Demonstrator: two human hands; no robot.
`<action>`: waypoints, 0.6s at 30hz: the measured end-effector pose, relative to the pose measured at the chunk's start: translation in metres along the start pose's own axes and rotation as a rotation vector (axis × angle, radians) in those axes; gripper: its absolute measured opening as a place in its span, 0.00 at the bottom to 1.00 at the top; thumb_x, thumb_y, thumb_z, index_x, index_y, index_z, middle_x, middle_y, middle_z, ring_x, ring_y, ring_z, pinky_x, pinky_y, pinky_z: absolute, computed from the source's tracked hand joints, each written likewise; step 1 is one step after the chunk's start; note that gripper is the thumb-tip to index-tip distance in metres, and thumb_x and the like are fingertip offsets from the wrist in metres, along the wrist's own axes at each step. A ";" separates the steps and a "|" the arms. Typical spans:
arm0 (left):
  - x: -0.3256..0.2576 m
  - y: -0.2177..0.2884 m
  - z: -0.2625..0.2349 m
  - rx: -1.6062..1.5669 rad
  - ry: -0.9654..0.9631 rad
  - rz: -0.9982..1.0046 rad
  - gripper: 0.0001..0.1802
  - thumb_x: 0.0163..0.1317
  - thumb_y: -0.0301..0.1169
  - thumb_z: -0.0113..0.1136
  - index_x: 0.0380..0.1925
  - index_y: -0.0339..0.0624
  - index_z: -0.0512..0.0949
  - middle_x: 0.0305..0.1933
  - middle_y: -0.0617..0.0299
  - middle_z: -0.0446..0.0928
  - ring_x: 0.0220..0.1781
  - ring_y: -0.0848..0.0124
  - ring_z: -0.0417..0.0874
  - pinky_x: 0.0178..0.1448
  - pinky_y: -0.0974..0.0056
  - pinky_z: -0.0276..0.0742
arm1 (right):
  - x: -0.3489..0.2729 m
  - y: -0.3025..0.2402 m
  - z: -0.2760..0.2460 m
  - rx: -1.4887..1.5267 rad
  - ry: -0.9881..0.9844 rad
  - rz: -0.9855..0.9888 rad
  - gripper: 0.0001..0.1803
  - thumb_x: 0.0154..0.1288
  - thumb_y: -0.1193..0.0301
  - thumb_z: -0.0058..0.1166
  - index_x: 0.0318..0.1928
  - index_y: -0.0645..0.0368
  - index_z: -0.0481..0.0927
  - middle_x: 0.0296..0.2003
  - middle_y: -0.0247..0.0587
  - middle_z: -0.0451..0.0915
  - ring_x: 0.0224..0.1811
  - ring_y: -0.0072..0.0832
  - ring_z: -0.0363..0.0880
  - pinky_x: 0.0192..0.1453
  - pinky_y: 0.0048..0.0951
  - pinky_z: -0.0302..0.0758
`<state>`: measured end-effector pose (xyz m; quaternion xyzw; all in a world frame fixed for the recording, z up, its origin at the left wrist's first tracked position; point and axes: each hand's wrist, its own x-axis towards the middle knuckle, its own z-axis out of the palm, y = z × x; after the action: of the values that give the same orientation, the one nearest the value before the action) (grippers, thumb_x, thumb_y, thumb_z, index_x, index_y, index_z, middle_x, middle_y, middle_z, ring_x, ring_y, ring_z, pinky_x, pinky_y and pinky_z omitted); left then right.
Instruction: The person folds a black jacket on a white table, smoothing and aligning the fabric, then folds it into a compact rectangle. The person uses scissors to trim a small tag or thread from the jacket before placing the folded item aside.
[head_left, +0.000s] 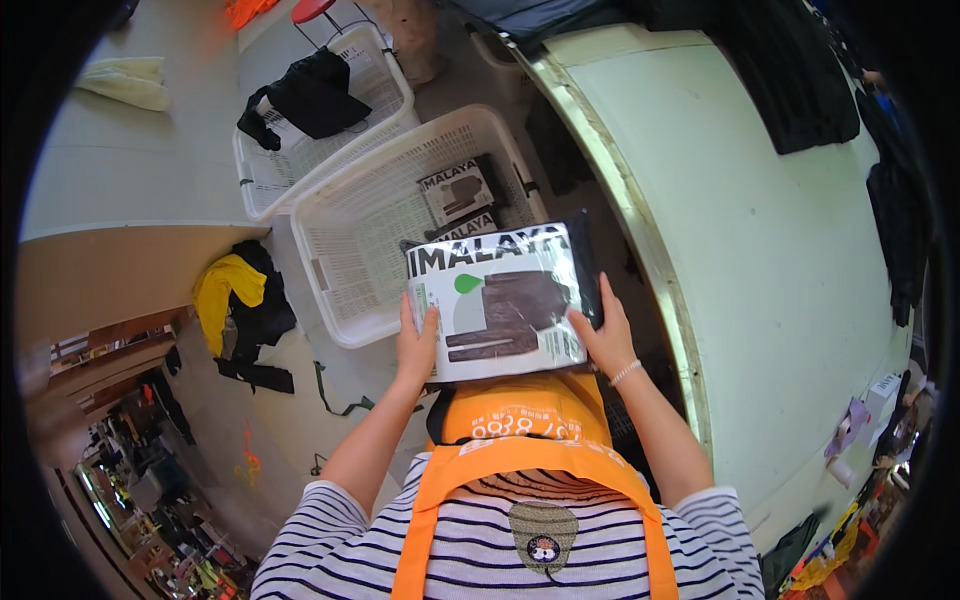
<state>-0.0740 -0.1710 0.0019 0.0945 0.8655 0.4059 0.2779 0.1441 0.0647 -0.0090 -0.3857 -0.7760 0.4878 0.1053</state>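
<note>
Between my two hands is a flat plastic-wrapped clothing package (505, 300), white with a picture of dark garments and a green drop shape. My left hand (418, 335) grips its left edge, thumb on the front. At the right edge my right hand (607, 335) holds it the same way, a bracelet on the wrist. The package is held level in front of my orange apron (520, 412). Just beyond it stands a white plastic basket (345, 300), where similar packages (455, 190) lie at the right side, partly hidden by the held one.
A second white basket (250, 190) with black cloth (315, 95) over it stands farther back, near a red stool (312, 10). To the right runs a pale green table (660, 170) bearing dark garments (800, 90). Yellow and black clothing (228, 290) lies at the left.
</note>
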 end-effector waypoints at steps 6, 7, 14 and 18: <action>0.067 -0.071 0.011 0.162 0.035 0.110 0.45 0.65 0.51 0.52 0.70 0.33 0.46 0.72 0.37 0.51 0.75 0.50 0.51 0.73 0.57 0.49 | 0.026 0.013 0.058 -0.504 -0.308 0.326 0.33 0.65 0.57 0.51 0.64 0.64 0.62 0.51 0.61 0.73 0.53 0.52 0.73 0.57 0.43 0.73; 0.076 -0.082 0.009 0.094 -0.029 0.036 0.45 0.64 0.51 0.53 0.70 0.33 0.46 0.72 0.37 0.51 0.75 0.50 0.51 0.73 0.57 0.49 | 0.015 0.013 0.068 -0.498 -0.384 0.343 0.31 0.66 0.57 0.50 0.63 0.63 0.64 0.51 0.60 0.74 0.53 0.52 0.74 0.56 0.43 0.73; 0.137 -0.107 -0.015 0.411 -0.291 0.015 0.37 0.66 0.47 0.52 0.67 0.34 0.57 0.65 0.40 0.64 0.66 0.52 0.67 0.66 0.56 0.63 | -0.110 0.024 0.120 -0.225 -0.337 0.521 0.26 0.65 0.58 0.49 0.57 0.62 0.71 0.50 0.56 0.77 0.53 0.47 0.75 0.57 0.40 0.72; 0.178 -0.053 0.017 0.472 -0.482 0.250 0.33 0.66 0.41 0.54 0.64 0.31 0.60 0.62 0.43 0.68 0.61 0.55 0.71 0.64 0.57 0.65 | -0.176 0.056 0.174 -0.014 -0.168 0.815 0.24 0.65 0.58 0.49 0.55 0.60 0.74 0.49 0.53 0.78 0.55 0.46 0.74 0.60 0.40 0.70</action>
<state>-0.2082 -0.1252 -0.1193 0.3541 0.8268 0.1918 0.3926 0.1977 -0.1640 -0.1054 -0.6208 -0.5689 0.5142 -0.1628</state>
